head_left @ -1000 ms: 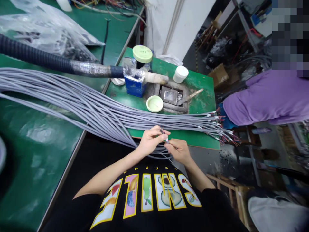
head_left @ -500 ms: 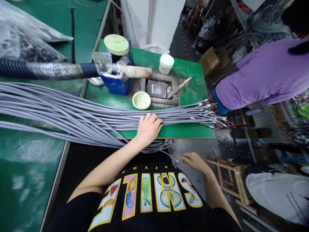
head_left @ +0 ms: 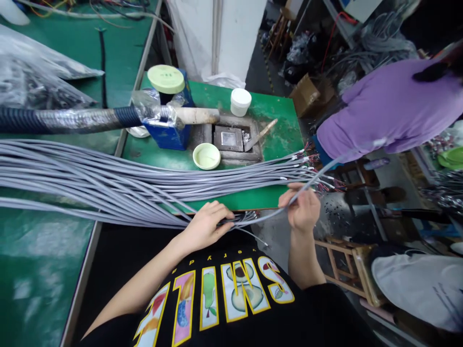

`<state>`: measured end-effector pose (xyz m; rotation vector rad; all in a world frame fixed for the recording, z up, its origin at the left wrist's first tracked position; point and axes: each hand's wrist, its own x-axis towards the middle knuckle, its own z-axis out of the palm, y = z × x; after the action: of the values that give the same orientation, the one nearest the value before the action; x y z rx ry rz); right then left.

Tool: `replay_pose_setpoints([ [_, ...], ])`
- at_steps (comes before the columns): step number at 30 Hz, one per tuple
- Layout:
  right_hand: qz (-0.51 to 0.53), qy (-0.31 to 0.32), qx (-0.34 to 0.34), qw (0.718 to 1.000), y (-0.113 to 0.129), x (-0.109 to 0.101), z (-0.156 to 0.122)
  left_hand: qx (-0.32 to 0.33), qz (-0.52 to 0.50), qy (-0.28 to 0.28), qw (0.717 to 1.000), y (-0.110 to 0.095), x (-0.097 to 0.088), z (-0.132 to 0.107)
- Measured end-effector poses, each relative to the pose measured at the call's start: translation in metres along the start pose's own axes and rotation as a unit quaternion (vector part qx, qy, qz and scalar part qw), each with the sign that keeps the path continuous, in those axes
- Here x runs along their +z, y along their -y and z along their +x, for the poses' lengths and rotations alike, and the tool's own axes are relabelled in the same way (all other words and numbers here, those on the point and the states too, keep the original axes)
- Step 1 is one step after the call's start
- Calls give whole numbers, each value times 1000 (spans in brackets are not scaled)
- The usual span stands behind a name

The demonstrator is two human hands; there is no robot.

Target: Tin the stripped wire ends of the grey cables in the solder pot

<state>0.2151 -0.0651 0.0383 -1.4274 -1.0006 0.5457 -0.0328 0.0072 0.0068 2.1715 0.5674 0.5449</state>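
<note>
A thick bundle of grey cables (head_left: 173,180) lies along the green bench, its stripped ends with coloured wires at the right edge. Over the front edge hangs a smaller group of cables (head_left: 249,219), around which my left hand (head_left: 208,224) is closed. Between thumb and fingers, my right hand (head_left: 304,212) pinches a single grey cable (head_left: 267,218), whose free end rises to the right and is blurred. This cable runs back toward my left hand. Behind the bundle are a pale green bowl (head_left: 206,156) and a small square metal pot (head_left: 229,139) set in the bench.
A flat wooden-handled stick (head_left: 261,134) leans across the pot's frame. Near it stand a white tub (head_left: 240,102) and a blue box (head_left: 168,132) carrying a hose nozzle (head_left: 197,115) and a green lid (head_left: 165,79). A person in purple (head_left: 390,106) is at the right.
My left hand has slid from the bundle on the bench to the cables at the front edge. My right hand has risen and taken hold of one cable, lifting its end.
</note>
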Motion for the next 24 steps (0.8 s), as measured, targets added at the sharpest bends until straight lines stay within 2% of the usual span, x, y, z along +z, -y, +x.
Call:
replay_pose_setpoints([
  [2,-101,175,-20,979,2,4,-11,-52,-117,-36,991,1,1,-1],
  [4,-180,328,-57,926,-2,9,-22,-94,-245,-95,960,0,-1,2],
  [5,-205,381,-78,898,-5,12,-26,-108,-300,-119,940,0,-2,4],
  [8,-253,467,-100,841,-16,13,-35,-150,-389,-178,892,1,-8,10],
  [11,-263,523,-62,809,-18,8,-36,-182,-405,-221,868,3,-10,14],
  [13,-236,546,-29,803,-15,6,-34,-187,-417,-226,860,2,-8,16],
  [15,-194,533,-5,824,-9,11,-31,-190,-432,-204,857,-1,-2,18],
  [19,-148,411,11,899,1,36,-27,-184,-446,-147,863,-11,13,23],
  [22,-137,369,6,919,4,52,-27,-170,-461,-140,860,-13,16,24],
  [24,-115,364,13,924,3,56,-27,-167,-474,-177,846,-12,14,24],
])
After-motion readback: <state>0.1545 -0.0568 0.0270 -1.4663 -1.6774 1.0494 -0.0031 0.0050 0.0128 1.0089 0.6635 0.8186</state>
